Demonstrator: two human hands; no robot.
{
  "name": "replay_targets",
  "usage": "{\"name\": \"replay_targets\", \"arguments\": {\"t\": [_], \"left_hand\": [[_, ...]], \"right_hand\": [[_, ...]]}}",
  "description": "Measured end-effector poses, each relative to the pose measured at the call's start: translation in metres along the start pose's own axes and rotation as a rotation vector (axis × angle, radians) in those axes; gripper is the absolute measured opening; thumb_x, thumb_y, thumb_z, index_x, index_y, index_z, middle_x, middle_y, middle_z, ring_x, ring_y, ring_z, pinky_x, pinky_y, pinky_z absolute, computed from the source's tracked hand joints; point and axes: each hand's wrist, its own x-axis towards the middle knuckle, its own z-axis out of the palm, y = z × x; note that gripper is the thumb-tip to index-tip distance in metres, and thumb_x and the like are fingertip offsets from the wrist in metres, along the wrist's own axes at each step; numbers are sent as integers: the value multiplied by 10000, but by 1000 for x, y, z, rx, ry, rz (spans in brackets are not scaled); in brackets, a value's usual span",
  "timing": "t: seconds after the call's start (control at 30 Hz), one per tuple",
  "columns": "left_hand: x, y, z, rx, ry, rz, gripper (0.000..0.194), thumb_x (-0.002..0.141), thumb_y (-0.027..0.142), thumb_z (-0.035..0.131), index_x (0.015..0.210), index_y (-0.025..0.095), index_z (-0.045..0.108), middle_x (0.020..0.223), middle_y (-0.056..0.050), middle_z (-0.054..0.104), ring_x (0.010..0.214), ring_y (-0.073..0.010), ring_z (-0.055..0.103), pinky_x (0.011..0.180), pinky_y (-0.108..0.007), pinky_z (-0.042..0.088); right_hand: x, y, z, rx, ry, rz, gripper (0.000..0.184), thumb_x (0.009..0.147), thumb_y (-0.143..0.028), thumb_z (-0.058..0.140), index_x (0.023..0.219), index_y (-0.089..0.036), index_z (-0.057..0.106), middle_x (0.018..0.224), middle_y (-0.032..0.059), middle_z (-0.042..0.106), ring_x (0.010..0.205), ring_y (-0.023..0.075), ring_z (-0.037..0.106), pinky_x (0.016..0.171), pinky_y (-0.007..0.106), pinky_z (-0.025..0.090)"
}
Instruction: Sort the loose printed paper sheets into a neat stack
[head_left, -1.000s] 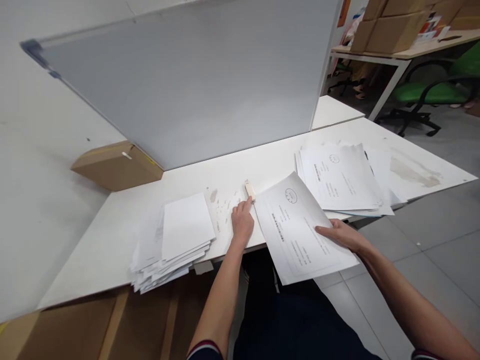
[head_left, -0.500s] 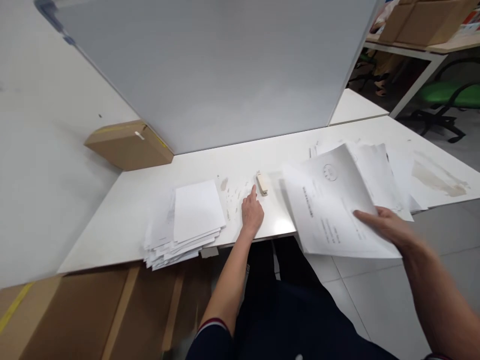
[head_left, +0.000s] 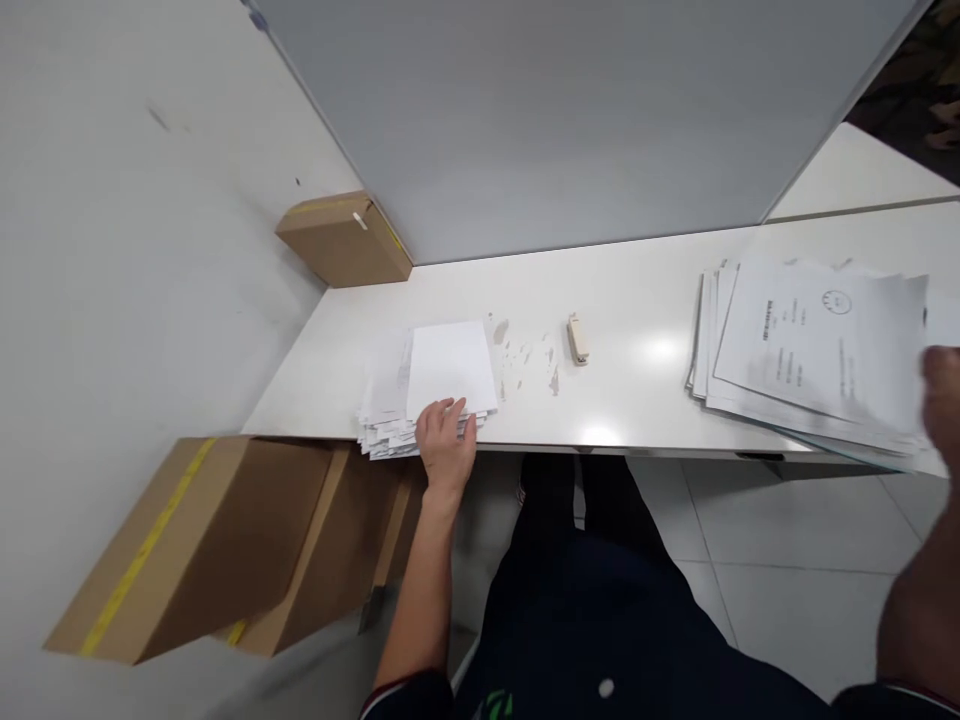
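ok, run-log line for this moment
left grip: at near edge of blank-topped stack | right grip: blurred, at right edge of printed stack, hold unclear | stapler: on table between stacks

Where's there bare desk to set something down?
Bare desk: between stapler and right paper stack; between stapler and whiteboard; left of the left paper stack, in front of the cardboard box. Between left paper stack and stapler, only flat marks. Crowded: both stacks, left hand at the left one's near edge, blurred right hand at the right one's outer edge.
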Motion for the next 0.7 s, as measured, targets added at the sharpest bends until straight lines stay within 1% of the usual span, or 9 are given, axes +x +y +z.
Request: {"name": "replay_targets", "arguments": {"t": [0.03,0.1,0.13,0.23,0.33,0.43,0.5,0.57,0.7], "left_hand": [[4,-3,-1,65,-36,18,331,798,353,512,1067,184,604,1133,-123,554,1136,-274,425,960,-435,320],[10,0,2,165,-111,66,384,774,404,538,1089,191,595,1209,-126,511,1189,-307,367,965,-448,303],[13,4,6,201,-138,86,410,762,417,550,1104,193,587,1224,-128,500,1198,-321,352,963,-454,298],[17,16,16,255,-188,117,381,759,386,562,1086,193,594,1179,-126,535,1154,-331,387,928,-454,315],[19,20,21,243,-190,102,243,817,296,488,981,192,633,1061,-109,602,1038,-290,472,847,-410,362],[18,23,19,174,-116,101,233,849,231,430,929,175,642,951,-99,642,946,-251,514,800,-377,377],[14,31,15,95,-53,128,214,844,202,443,927,167,638,904,-89,657,915,-235,527,797,-368,379],[7,46,10,-13,-14,165,187,829,173,470,918,166,634,879,-74,664,888,-216,537,800,-359,383],[-16,83,2,-251,-32,220,138,790,120,518,856,178,625,821,-40,661,828,-176,541,796,-335,401]], "right_hand": [[-12,-20,13,-33,51,79,472,821,-517,431,1142,-192,553,845,156,644,746,284,637,719,448,457],[-41,-60,43,129,-137,81,411,807,-461,495,1081,-169,587,796,112,660,732,260,646,692,412,487],[-55,-79,58,219,-280,56,369,802,-430,515,1056,-176,595,800,88,666,721,237,648,694,393,495],[-93,-122,95,400,-588,-78,308,813,-379,503,1039,-190,594,834,61,674,703,194,645,657,335,506],[-116,-144,112,479,-711,-144,279,843,-352,458,1042,-201,584,899,67,667,749,188,636,683,317,495],[-128,-152,115,540,-811,-121,270,849,-373,446,1026,-222,583,901,55,660,778,190,626,699,320,485],[-133,-154,115,623,-889,-26,278,843,-404,446,999,-224,590,858,44,657,735,179,624,677,314,488],[-137,-157,117,754,-977,124,312,835,-445,444,969,-207,594,846,48,653,676,162,621,628,297,497],[-146,-162,123,1007,-1149,469,424,816,-529,437,976,-162,575,877,92,647,608,145,620,569,280,513]]}}
